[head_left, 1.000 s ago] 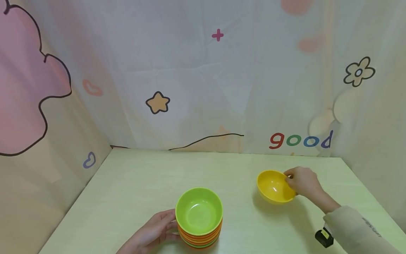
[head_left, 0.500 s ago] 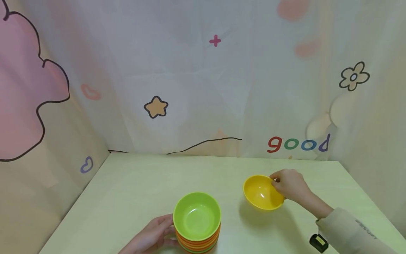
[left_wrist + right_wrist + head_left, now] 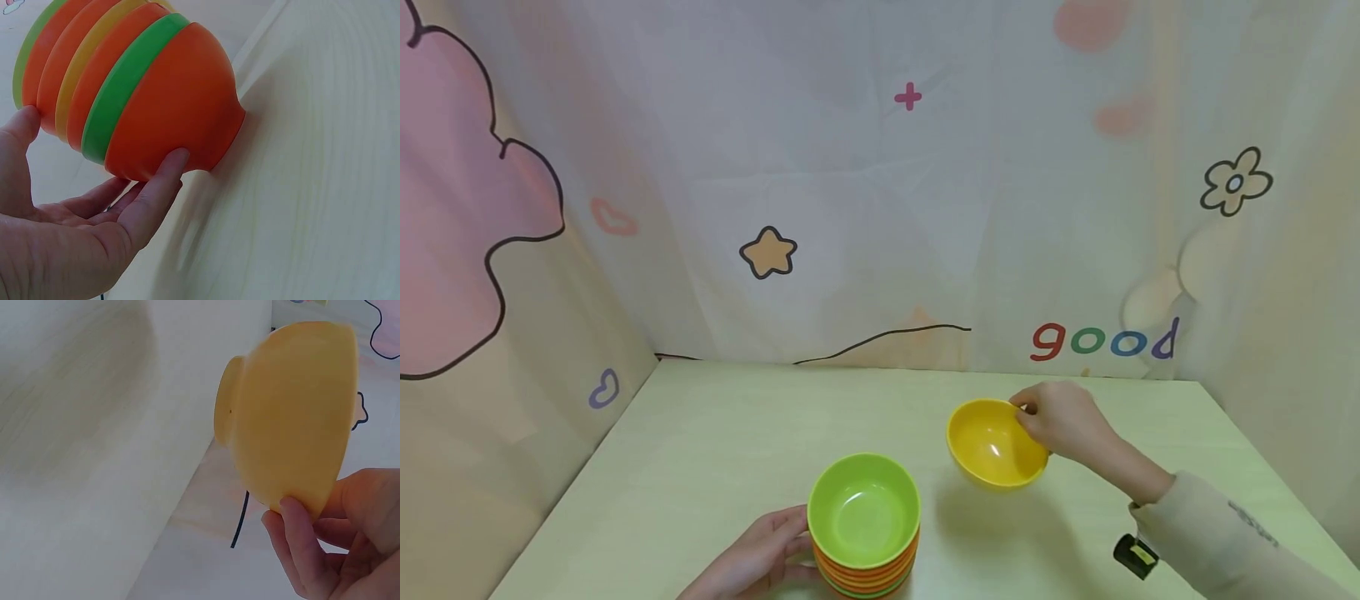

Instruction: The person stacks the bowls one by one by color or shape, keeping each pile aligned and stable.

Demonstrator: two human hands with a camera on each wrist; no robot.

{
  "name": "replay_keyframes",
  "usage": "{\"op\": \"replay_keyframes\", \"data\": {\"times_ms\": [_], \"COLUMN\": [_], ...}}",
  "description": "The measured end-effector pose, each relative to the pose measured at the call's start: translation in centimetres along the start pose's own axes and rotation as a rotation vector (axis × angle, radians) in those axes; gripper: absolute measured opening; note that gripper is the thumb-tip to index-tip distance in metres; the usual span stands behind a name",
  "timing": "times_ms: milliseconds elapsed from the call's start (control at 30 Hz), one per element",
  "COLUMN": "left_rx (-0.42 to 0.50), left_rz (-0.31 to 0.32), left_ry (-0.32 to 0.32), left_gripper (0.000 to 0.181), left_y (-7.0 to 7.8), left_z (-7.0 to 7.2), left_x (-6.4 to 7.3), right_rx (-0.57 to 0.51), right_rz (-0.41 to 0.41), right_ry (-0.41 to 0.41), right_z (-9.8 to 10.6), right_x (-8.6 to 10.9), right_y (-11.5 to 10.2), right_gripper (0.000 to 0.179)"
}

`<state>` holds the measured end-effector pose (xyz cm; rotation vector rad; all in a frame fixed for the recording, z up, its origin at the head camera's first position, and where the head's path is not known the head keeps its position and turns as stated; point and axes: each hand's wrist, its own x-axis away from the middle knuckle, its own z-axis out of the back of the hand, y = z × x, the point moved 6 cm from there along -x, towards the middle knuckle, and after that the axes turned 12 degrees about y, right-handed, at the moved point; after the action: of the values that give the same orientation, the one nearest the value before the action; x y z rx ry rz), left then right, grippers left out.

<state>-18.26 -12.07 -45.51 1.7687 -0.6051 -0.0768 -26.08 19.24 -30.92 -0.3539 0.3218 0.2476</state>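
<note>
My right hand (image 3: pixel 1071 421) pinches a yellow bowl (image 3: pixel 988 446) by its right rim, thumb on the inside and fingers outside. The bowl is tilted and hangs above the table, its shadow beneath it. In the right wrist view the fingertips (image 3: pixel 297 509) press the outer wall of the yellow bowl (image 3: pixel 294 419). A light green bowl (image 3: pixel 863 512) tops a stack of several nested bowls at the front middle. Resting against the stack's left side is my left hand (image 3: pixel 760 550). In the left wrist view, its fingers reach the lowest, orange bowl (image 3: pixel 181 100) and its thumb the upper rims.
The pale wooden table (image 3: pixel 737 442) is enclosed by a printed cloth (image 3: pixel 850 192) at the back and sides. A small black device with a yellow label (image 3: pixel 1137 556) shows beneath the right sleeve (image 3: pixel 1217 533).
My right hand has carried the yellow bowl leftward, closer to the stack, and lifted it slightly of late. The left hand keeps its place at the stack. The head view has shifted a little.
</note>
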Motion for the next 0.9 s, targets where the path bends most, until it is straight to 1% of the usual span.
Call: {"op": "replay_keyframes", "data": {"times_ms": [167,400,533,633,800,900], "left_rx": [0.009,0.010,0.015,0.021,0.033,0.032], "left_rz": [-0.001,0.002,0.005,-0.006,-0.044,-0.051], "left_ry": [0.005,0.009,0.017,0.003,-0.039,-0.046], "left_gripper": [0.056,0.055,0.056,0.054,0.052,0.052], "left_y": [0.0,0.0,0.0,0.0,0.1,0.1], "left_z": [0.1,0.2,0.2,0.2,0.0,0.0], "left_x": [0.0,0.1,0.2,0.2,0.1,0.1], "right_rx": [0.005,-0.009,-0.014,-0.022,-0.030,-0.042], "right_rz": [0.036,0.074,0.116,0.143,0.178,0.205], "right_ry": [0.019,0.025,0.050,0.070,0.083,0.088], "right_z": [0.5,1.3,1.9,2.1,2.1,2.2], "right_x": [-0.4,-1.0,-1.3,-1.6,-2.1,-2.3], "right_y": [-1.3,-3.2,-4.7,-5.7,-7.4,-8.5], "right_gripper": [0.017,0.017,0.016,0.015,0.014,0.014]}}
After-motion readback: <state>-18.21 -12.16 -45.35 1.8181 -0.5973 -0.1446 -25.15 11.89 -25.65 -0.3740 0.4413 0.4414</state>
